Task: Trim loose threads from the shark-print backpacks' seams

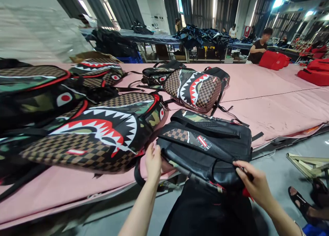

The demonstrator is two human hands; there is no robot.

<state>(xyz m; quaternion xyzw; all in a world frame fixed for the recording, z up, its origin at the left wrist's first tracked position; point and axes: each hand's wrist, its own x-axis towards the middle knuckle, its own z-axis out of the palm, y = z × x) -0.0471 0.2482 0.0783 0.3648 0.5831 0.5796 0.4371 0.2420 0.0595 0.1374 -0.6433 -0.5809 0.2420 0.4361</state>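
A black backpack point(223, 140) lies with its back panel and shoulder straps facing up, partly over the table's near edge. It has a brown checkered patch and a small red-and-white label under clear plastic. My left hand point(153, 162) is closed at the backpack's left end, its fingers partly hidden. At the right end, my right hand point(254, 183) pinches the black edge or strap of the backpack. A dark bit shows between those fingers, too small to name. Just left of my left hand lies a shark-mouth backpack point(102, 133) with checkered and camouflage panels.
Further shark-mouth backpacks point(192, 88) lie behind and to the left on the pink-covered table point(269, 105). A person point(258, 49) handles a red bag point(273, 60) at the far side. Feet in sandals point(299, 201) and a metal frame point(308, 164) are at right.
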